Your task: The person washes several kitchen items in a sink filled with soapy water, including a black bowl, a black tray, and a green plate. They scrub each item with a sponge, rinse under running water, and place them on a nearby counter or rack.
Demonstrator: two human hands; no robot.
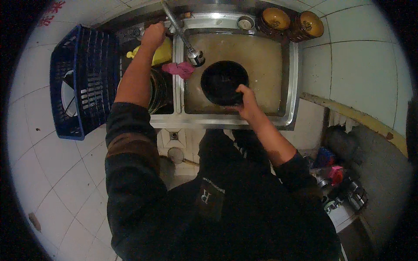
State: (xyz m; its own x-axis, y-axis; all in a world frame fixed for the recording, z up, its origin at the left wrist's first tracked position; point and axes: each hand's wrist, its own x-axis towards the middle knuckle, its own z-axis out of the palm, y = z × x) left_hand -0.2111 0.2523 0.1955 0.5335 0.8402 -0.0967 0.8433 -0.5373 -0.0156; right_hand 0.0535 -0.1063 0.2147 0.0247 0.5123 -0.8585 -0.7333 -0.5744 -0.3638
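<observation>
My right hand (247, 101) grips the near right rim of a round black bowl (224, 81) over the right sink basin, which holds murky water (264, 71). The bowl's dark inside faces up. At the back left, my left hand (154, 34) is curled beside the base of the flexible metal faucet hose (176, 26); what its fingers touch is hidden. The spray head (196, 58) hangs over the basin's left side. Near it, a pink cloth (179, 69) lies over the divider. Below my left hand is a yellow plastic bottle (162, 52), lying on its side.
Stacked plates (157, 89) stand in the left basin, partly behind my left forearm. A blue plastic basket (80, 81) with a white dish (68, 94) is at the left. Stacked brown bowls (276, 19) and a small round metal tin (245, 23) stand on the back rim. Tiled wall (352, 65) borders the right side.
</observation>
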